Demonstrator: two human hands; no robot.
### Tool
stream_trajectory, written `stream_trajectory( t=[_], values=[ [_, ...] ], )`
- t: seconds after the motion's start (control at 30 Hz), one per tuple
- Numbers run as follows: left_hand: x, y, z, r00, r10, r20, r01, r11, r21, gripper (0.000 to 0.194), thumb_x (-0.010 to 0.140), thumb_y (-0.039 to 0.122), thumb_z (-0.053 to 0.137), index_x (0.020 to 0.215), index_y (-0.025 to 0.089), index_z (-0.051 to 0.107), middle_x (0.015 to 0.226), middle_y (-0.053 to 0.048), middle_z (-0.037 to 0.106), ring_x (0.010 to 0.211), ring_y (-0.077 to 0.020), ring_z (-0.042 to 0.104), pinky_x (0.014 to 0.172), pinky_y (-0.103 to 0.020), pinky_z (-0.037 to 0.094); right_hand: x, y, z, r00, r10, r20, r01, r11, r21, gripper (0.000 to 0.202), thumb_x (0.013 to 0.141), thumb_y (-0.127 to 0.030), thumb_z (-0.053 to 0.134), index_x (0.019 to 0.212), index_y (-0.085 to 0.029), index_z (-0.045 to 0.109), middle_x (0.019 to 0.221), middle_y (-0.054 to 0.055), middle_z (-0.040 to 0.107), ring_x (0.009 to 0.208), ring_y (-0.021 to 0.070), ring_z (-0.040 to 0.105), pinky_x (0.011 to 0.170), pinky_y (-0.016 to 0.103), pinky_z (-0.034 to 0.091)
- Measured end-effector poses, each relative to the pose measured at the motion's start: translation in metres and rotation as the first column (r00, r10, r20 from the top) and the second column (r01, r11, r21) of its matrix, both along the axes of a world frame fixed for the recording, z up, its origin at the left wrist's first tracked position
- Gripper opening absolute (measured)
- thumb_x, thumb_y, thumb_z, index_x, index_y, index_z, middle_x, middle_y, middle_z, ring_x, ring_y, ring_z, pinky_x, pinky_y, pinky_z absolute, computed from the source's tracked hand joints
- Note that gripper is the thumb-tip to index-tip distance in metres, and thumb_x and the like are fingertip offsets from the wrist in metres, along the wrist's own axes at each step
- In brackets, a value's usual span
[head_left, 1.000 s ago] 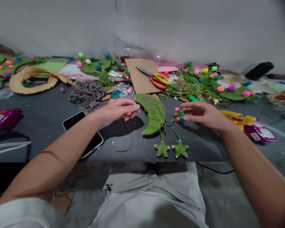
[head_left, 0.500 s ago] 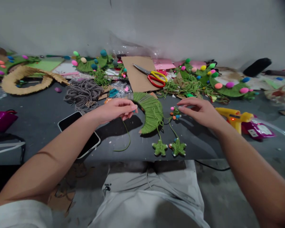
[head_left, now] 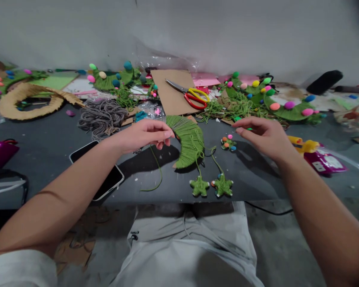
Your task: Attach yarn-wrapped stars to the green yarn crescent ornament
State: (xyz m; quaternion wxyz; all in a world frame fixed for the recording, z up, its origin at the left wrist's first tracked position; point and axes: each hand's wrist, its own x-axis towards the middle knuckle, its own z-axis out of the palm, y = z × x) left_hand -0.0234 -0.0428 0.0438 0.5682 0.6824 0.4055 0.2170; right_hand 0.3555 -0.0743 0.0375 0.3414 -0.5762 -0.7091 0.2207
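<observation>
A crescent wrapped in green yarn (head_left: 190,145) lies on the dark table in front of me. My left hand (head_left: 149,136) is beside its upper end, thumb and fingertips pinched together; what they hold, if anything, is hidden. Two small green yarn stars, a left one (head_left: 199,186) and a right one (head_left: 223,185), lie near the front edge on cords from the crescent. A small green star with coloured pom-poms (head_left: 228,142) rests to the crescent's right. My right hand (head_left: 261,136) hovers right of that star, thumb and fingers slightly apart with nothing visible between them.
A phone (head_left: 109,181) lies under my left forearm. A yellow glue gun (head_left: 306,145) is beyond my right wrist. Scissors (head_left: 191,96) rest on cardboard (head_left: 170,101) at the back. Grey yarn (head_left: 103,117), a tan ring (head_left: 30,113) and decorated green crescents (head_left: 293,111) lie around.
My right hand has moved right, away from the pom-pom star, which has shifted slightly right. The small blue bit at my left fingertips no longer shows; that hand stays pinched.
</observation>
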Motion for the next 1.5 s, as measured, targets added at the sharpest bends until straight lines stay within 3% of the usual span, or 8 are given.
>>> stream_trajectory(
  t=[0.23, 0.43, 0.57, 0.67, 0.8, 1.0, 1.27, 1.5],
  values=[
    [0.034, 0.002, 0.030, 0.999, -0.053, -0.005, 0.053, 0.997, 0.057, 0.018, 0.084, 0.018, 0.082, 0.103, 0.019, 0.080, 0.090, -0.002, 0.079, 0.079, -0.0127, 0.073, 0.075, -0.023, 0.059, -0.040, -0.016, 0.025, 0.941, 0.336, -0.048, -0.339, 0.939, -0.057, 0.026, 0.096, -0.048, 0.071, 0.113, -0.030, 0.079, 0.114, 0.002, 0.078, 0.101, 0.0224, 0.072, 0.089, 0.036, 0.058],
    [0.080, 0.030, 0.037, 0.990, -0.139, -0.026, 0.142, 0.975, 0.171, 0.009, 0.089, 0.022, 0.080, 0.096, 0.017, 0.081, 0.084, -0.003, 0.075, 0.076, -0.0140, 0.070, 0.069, -0.025, 0.054, 0.025, -0.072, 0.010, 0.953, 0.300, -0.046, -0.300, 0.908, -0.292, 0.021, 0.092, -0.049, 0.075, 0.094, -0.029, 0.080, 0.095, 0.004, 0.076, 0.084, 0.0206, 0.068, 0.074, 0.033, 0.055],
    [0.113, 0.050, 0.032, 0.963, -0.264, -0.052, 0.268, 0.923, 0.276, 0.015, 0.092, 0.031, 0.077, 0.093, 0.017, 0.082, 0.081, -0.002, 0.072, 0.074, -0.0134, 0.067, 0.068, -0.026, 0.051, 0.078, -0.117, -0.011, 0.993, -0.109, 0.039, 0.115, 0.971, -0.210, 0.037, 0.085, -0.056, 0.077, 0.067, -0.025, 0.068, 0.075, 0.004, 0.066, 0.070, 0.0205, 0.059, 0.065, 0.035, 0.048],
    [0.134, 0.060, 0.028, 0.953, -0.290, -0.084, 0.302, 0.903, 0.305, 0.016, 0.090, 0.029, 0.079, 0.099, 0.016, 0.083, 0.081, -0.002, 0.073, 0.075, -0.0132, 0.067, 0.067, -0.025, 0.048, 0.096, -0.125, -0.025, 0.796, -0.592, 0.129, 0.599, 0.800, -0.020, 0.038, 0.077, -0.062, 0.080, 0.080, -0.026, 0.066, 0.079, 0.004, 0.064, 0.069, 0.0209, 0.056, 0.066, 0.038, 0.045],
    [0.149, 0.067, 0.025, 0.950, -0.300, -0.084, 0.311, 0.915, 0.256, 0.016, 0.091, 0.024, 0.078, 0.103, 0.016, 0.083, 0.082, -0.002, 0.074, 0.077, -0.0137, 0.070, 0.068, -0.024, 0.050, 0.105, -0.101, -0.034, 0.690, -0.711, 0.136, 0.717, 0.697, 0.001, 0.054, 0.066, -0.068, 0.082, 0.092, -0.024, 0.064, 0.087, 0.006, 0.066, 0.070, 0.0211, 0.057, 0.069, 0.041, 0.047],
    [0.139, 0.063, 0.026, 0.966, -0.228, -0.122, 0.249, 0.948, 0.198, 0.011, 0.091, 0.021, 0.076, 0.097, 0.017, 0.083, 0.081, 0.001, 0.074, 0.075, -0.0129, 0.072, 0.068, -0.022, 0.053, 0.112, -0.073, -0.038, 0.721, -0.586, 0.370, 0.643, 0.765, -0.042, 0.057, 0.073, -0.080, 0.070, 0.072, -0.024, 0.058, 0.066, 0.004, 0.057, 0.062, 0.0210, 0.051, 0.062, 0.039, 0.037],
    [0.082, 0.046, 0.015, 0.983, -0.175, -0.057, 0.182, 0.970, 0.160, 0.015, 0.088, 0.021, 0.076, 0.101, 0.014, 0.080, 0.087, -0.003, 0.079, 0.071, -0.0091, 0.069, 0.068, -0.019, 0.056, 0.103, -0.074, -0.036, 0.929, -0.371, -0.009, 0.348, 0.880, -0.323, 0.069, 0.085, -0.086, 0.060, 0.064, -0.020, 0.062, 0.067, 0.008, 0.066, 0.058, 0.0158, 0.054, 0.053, 0.029, 0.041],
    [0.069, 0.035, 0.005, 0.996, -0.086, -0.038, 0.091, 0.983, 0.158, 0.016, 0.086, 0.018, 0.076, 0.101, 0.017, 0.083, 0.085, -0.002, 0.080, 0.076, -0.0086, 0.071, 0.068, -0.014, 0.054, 0.090, -0.059, -0.027, 0.947, -0.319, 0.029, 0.306, 0.876, -0.373, 0.070, 0.087, -0.083, 0.062, 0.063, -0.018, 0.065, 0.055, 0.004, 0.057, 0.047, 0.0081, 0.037, 0.043, 0.024, 0.025]
  ],
)
